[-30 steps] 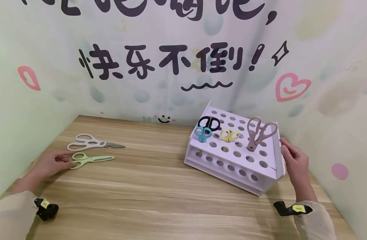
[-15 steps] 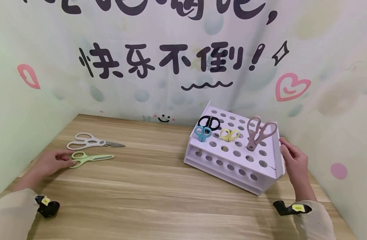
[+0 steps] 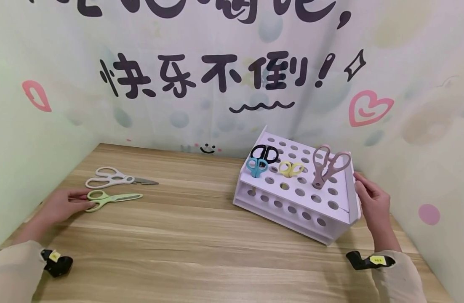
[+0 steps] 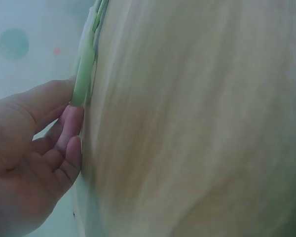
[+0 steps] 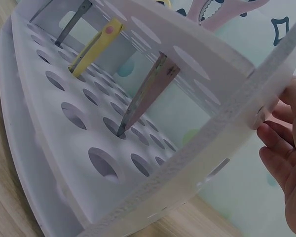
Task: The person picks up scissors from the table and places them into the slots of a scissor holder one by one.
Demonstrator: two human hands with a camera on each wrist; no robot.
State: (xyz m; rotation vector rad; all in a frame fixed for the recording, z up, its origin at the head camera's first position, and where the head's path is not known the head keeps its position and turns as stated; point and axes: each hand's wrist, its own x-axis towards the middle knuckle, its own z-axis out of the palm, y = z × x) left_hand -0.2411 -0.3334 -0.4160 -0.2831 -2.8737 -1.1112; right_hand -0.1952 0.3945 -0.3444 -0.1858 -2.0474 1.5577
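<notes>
My left hand (image 3: 61,206) pinches the handle loops of light green scissors (image 3: 116,198), which point right on the wooden table in the head view. Thumb and fingers meet at the green handle's end in the left wrist view. Just behind lie white-handled scissors (image 3: 114,177). On the right, my right hand (image 3: 374,204) holds the outer side panel of a white rack (image 3: 292,208) with rows of round holes. Black scissors (image 3: 264,154), blue scissors (image 3: 257,167), yellow scissors (image 3: 291,168) and large mauve scissors (image 3: 328,166) stand in it, handles up; some blades reach the lower shelf.
A printed cloth (image 3: 179,118) with large dark lettering hangs behind the table (image 3: 201,252), and pale walls close in both sides. The rack stands angled near the back right. Black straps (image 3: 57,263) sit over both sleeves.
The green scissors have shifted slightly left along with my left hand. The right hand stays at the rack's side panel, and the rack has not moved.
</notes>
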